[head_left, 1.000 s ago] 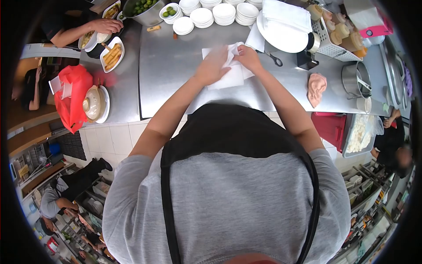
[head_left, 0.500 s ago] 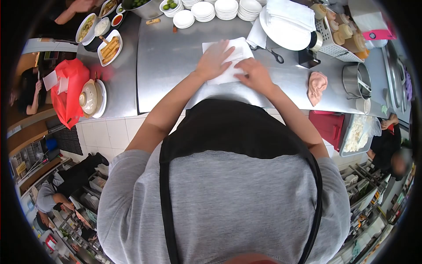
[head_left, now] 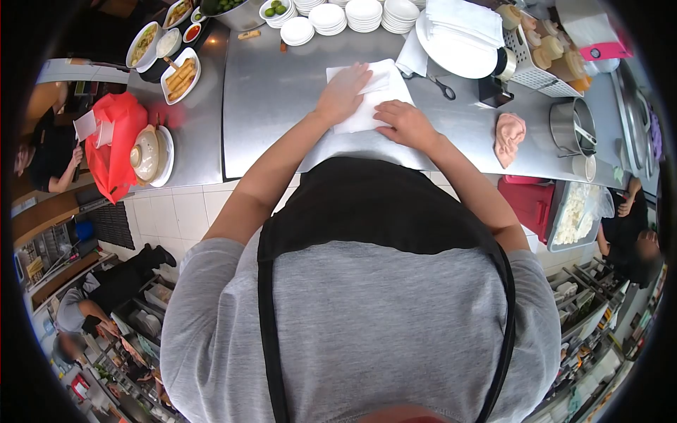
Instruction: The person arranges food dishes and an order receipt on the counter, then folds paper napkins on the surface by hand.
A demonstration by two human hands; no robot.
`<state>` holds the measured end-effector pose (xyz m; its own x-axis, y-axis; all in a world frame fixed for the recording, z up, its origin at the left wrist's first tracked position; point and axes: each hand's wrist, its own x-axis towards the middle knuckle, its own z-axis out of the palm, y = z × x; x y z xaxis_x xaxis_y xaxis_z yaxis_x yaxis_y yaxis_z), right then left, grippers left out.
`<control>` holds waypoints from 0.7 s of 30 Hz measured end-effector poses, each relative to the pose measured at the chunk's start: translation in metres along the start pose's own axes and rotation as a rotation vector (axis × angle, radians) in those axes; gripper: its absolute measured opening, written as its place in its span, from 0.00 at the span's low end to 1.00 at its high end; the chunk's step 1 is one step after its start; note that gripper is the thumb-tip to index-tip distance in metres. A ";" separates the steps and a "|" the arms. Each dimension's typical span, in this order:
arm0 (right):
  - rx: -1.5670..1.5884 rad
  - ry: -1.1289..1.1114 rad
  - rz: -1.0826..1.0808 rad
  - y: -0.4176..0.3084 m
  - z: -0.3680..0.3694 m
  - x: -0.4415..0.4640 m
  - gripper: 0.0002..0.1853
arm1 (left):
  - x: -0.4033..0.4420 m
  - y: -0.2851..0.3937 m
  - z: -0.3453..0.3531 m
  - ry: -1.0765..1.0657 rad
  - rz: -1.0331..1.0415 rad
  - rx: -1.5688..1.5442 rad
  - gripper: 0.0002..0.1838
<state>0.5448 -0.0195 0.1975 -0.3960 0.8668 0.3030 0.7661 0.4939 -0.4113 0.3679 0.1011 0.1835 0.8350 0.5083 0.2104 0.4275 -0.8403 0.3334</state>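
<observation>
White paper napkins (head_left: pixel 384 81) lie on the steel counter (head_left: pixel 275 92) in front of me, one smaller folded piece on top of a wider sheet. My left hand (head_left: pixel 344 93) rests flat on the left part of the paper, fingers stretched out. On the lower right part lies my right hand (head_left: pixel 407 123), palm down with its fingers slightly bent and apart. Neither hand grips anything. Behind the napkins, to the right, are black scissors (head_left: pixel 444 89) and a large white plate (head_left: pixel 430 53) bearing a stack of folded white napkins (head_left: pixel 464 27).
Stacks of small white dishes (head_left: pixel 329 19) line the back. On the left are spring rolls (head_left: pixel 181 79), a red bag (head_left: pixel 109 158) and a clay pot (head_left: pixel 147 156). A pink cloth (head_left: pixel 509 139), steel pot (head_left: pixel 571 127) and bottle basket (head_left: pixel 539 74) stand right. Other people are around the edges.
My right hand has let go of the lifted paper and come down onto it. The napkin now lies flatter. At the upper left, another person's arm has left the dishes.
</observation>
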 end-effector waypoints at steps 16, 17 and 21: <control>-0.101 0.098 -0.011 0.008 0.007 0.008 0.14 | 0.002 -0.009 0.002 0.095 0.030 -0.048 0.27; 0.028 0.120 0.062 0.014 0.012 0.011 0.13 | 0.004 -0.014 -0.002 0.071 -0.073 -0.255 0.26; 0.209 0.133 0.415 0.009 -0.005 0.039 0.12 | 0.017 -0.038 -0.042 -0.014 -0.436 -0.565 0.24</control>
<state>0.5383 0.0186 0.2097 0.0005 0.9840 0.1783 0.7225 0.1229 -0.6803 0.3513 0.1496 0.2132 0.6348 0.7702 -0.0616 0.4821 -0.3325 0.8106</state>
